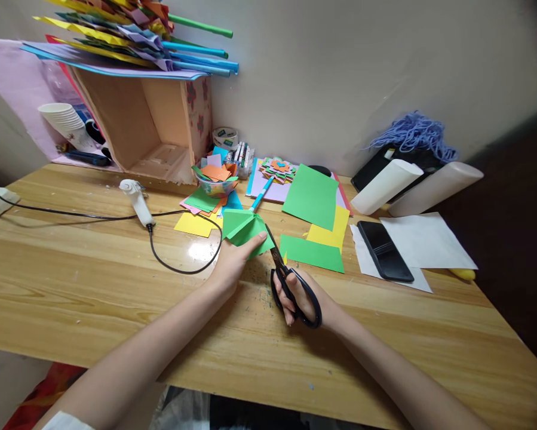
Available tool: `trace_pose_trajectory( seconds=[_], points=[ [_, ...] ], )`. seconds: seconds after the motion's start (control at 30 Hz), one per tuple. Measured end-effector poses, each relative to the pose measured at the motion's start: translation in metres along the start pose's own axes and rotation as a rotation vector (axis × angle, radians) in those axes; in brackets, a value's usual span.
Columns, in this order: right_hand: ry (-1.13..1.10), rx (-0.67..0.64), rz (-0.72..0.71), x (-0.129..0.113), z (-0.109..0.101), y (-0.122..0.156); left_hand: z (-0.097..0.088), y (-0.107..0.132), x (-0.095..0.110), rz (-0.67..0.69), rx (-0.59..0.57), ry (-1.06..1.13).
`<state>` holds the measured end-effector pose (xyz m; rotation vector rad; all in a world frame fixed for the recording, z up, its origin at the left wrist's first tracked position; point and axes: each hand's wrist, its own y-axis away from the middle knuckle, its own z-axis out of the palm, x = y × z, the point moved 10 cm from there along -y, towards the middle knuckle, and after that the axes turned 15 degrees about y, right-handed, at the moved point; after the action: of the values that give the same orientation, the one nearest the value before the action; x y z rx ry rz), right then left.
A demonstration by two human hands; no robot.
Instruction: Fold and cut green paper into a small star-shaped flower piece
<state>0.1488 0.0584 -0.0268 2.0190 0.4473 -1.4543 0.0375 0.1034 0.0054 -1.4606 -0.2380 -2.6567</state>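
My left hand (232, 263) pinches a folded green paper (242, 227) just above the wooden table (93, 280), thumb on top of its near edge. My right hand (301, 298) has its fingers through the black handles of a pair of scissors (286, 278). The scissor blades point up and left, and their tips meet the right edge of the green paper. Both forearms reach in from the bottom of the view.
Green sheets (310, 196) and yellow sheets (335, 230) lie right of the scissors. A black phone (384, 251) rests on white paper. A glue gun (136, 200) with its cable lies left. A bowl of paper scraps (217, 179), a box, cups and rolls stand at the back.
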Motion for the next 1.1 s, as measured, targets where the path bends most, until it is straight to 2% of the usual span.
trace_pose_trajectory(
  seconds=[0.2,0.43,1.1],
  points=[
    [-0.011,0.003,-0.033,-0.002,-0.003,0.001,0.008,0.003,-0.004,-0.057,-0.061,0.012],
    [0.097,0.031,-0.044,-0.008,-0.007,0.002,0.011,0.003,-0.005,-0.089,-0.070,0.004],
    [0.004,0.083,0.062,-0.001,-0.013,0.000,0.010,0.002,-0.003,-0.084,-0.059,0.008]
  ],
)
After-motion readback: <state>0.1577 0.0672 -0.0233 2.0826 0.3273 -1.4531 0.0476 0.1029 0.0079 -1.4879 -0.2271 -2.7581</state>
